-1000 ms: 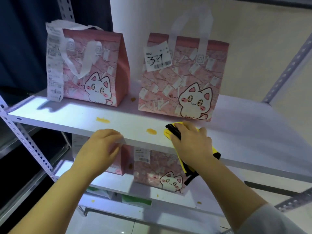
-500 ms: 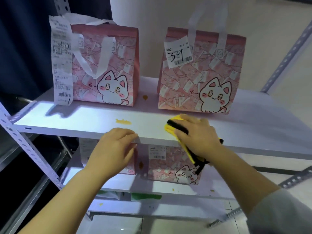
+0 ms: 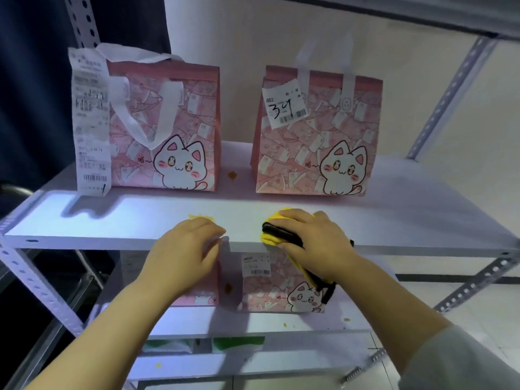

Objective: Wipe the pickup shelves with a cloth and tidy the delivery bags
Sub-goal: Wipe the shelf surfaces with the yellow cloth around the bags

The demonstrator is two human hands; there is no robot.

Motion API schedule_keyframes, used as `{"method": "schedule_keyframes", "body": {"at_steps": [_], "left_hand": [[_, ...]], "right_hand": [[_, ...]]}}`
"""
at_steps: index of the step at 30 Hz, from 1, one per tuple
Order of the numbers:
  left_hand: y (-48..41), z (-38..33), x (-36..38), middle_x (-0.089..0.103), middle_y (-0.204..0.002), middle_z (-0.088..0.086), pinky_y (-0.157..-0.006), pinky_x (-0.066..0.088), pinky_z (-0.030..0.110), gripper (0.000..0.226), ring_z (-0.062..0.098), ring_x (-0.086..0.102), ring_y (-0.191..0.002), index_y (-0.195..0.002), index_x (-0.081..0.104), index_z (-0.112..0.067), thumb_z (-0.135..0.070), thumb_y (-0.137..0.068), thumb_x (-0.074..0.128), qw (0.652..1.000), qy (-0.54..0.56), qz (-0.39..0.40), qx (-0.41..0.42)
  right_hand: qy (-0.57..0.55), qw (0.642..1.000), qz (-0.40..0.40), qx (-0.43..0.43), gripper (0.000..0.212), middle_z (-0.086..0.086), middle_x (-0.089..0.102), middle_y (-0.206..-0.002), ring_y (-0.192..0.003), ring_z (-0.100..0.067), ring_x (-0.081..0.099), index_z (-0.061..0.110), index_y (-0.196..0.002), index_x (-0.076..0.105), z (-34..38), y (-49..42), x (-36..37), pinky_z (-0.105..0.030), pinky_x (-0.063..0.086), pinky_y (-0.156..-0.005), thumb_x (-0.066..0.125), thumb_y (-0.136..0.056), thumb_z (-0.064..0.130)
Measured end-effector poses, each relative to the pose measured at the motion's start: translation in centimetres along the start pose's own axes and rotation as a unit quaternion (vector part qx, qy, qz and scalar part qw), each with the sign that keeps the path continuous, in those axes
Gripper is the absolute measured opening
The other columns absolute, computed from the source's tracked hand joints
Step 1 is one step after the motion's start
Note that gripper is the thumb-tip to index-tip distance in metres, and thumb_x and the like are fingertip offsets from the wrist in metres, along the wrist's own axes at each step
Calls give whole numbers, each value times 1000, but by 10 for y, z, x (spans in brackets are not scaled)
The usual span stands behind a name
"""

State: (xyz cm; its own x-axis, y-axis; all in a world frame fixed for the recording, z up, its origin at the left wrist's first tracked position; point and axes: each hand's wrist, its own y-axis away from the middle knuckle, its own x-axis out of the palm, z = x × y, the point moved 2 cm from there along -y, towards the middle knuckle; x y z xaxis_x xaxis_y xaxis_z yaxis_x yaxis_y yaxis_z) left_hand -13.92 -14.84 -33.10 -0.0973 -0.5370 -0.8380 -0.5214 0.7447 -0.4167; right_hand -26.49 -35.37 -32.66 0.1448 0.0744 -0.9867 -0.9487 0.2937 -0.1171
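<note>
- Two bags stand upright on the top shelf [image 3: 112,220], well apart and set toward the back: left bag [image 3: 168,130] and right bag [image 3: 315,142]. Both are pink with a cat print.
- I log a long receipt [image 3: 90,122] hanging down the left front corner of left bag. A label [image 3: 284,104] marked "34" sits on the upper front of right bag.
- Right hand [image 3: 318,243] is at the shelf's front edge, in front of right bag. Its fingers are curled over a yellow-and-black cloth [image 3: 277,229] and press it to the board. The grip is closed round the cloth, and a tail of cloth hangs below the edge under the wrist.
- Left hand [image 3: 185,254] lies palm-down on the same front edge, near the cloth but apart from it. Its fingers are loosely bent and it holds nothing.
- A yellow stain [image 3: 201,217] shows just past the left fingertips. I cannot tell if they touch it.
- A browner spot [image 3: 232,175] lies on the board between the two bags.
- On the lower shelf [image 3: 197,319] stands a lower bag [image 3: 281,285] of the same print with a small label, partly behind the right wrist. A second pink bag beside it is mostly hidden by the left hand.
- Yellow crumbs [image 3: 346,320] lie near the lower shelf's right front.
- A pale sleeve [image 3: 464,361] covers the right forearm.
</note>
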Motion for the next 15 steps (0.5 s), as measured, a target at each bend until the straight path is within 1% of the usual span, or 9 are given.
{"method": "schedule_keyframes", "body": {"at_steps": [2, 5, 6, 8, 10, 12, 14, 15], "left_hand": [[-13, -4, 0, 66, -106, -4, -80, 48, 32, 21, 21, 58, -100, -105, 67, -18, -22, -88, 57, 1000, 12, -14, -2], [-39, -16, 0, 66, -102, -2, -75, 47, 28, 20, 20, 60, -92, -105, 67, -18, -21, -87, 60, 998, 40, -42, -5], [-50, -20, 1, 66, -102, -1, -75, 48, 29, 21, 18, 61, -90, -107, 66, -18, -21, -87, 60, 998, 51, -47, -5], [-73, -26, 6, 64, -109, 2, -81, 49, 32, 29, 18, 60, -94, -116, 61, -16, -25, -88, 58, 997, 65, -49, -15], [-98, -28, 13, 60, -119, 7, -87, 48, 35, 42, 23, 58, -103, -126, 53, -13, -32, -89, 57, 994, 81, -48, -53], [-122, -29, 21, 56, -126, 12, -89, 47, 37, 53, 28, 56, -110, -131, 45, -9, -38, -88, 56, 989, 98, -34, -109], [-143, -30, 29, 54, -129, 14, -82, 46, 35, 56, 32, 55, -110, -133, 40, -8, -39, -89, 55, 979, 130, -18, -154], [-150, -31, 33, 55, -127, 14, -77, 44, 32, 52, 33, 55, -108, -132, 41, -11, -38, -90, 54, 973, 155, -13, -168]], "right_hand": [[-11, 999, -6, 36, 44, 19, 37, -142, -108, -25, 42, 49, -135, 35, -16, 6, -6, -39, 43, -88, 44, -92, 47], [-26, 996, -39, 74, 42, 14, 46, -135, -110, -24, 47, 46, -133, 41, -36, 7, -19, -39, 45, -87, 45, -92, 45], [-38, 994, -56, 86, 42, 15, 48, -134, -111, -24, 47, 45, -133, 42, -42, 7, -24, -40, 45, -88, 47, -91, 48], [-53, 989, -101, 96, 42, 17, 48, -133, -110, -24, 48, 45, -132, 43, -52, 7, -34, -39, 46, -87, 49, -91, 48], [-54, 983, -149, 91, 41, 18, 47, -133, -106, -24, 48, 45, -133, 42, -60, 7, -43, -36, 45, -82, 47, -92, 40], [-56, 977, -187, 89, 42, 19, 47, -134, -104, -23, 48, 45, -133, 42, -69, 8, -51, -33, 43, -80, 47, -92, 37], [-54, 971, -215, 88, 43, 17, 48, -135, -107, -24, 48, 42, -133, 45, -78, 9, -58, -31, 40, -81, 48, -91, 39], [-52, 968, -228, 86, 43, 15, 49, -136, -108, -26, 48, 40, -134, 46, -82, 9, -60, -32, 39, -82, 48, -90, 39]]}}
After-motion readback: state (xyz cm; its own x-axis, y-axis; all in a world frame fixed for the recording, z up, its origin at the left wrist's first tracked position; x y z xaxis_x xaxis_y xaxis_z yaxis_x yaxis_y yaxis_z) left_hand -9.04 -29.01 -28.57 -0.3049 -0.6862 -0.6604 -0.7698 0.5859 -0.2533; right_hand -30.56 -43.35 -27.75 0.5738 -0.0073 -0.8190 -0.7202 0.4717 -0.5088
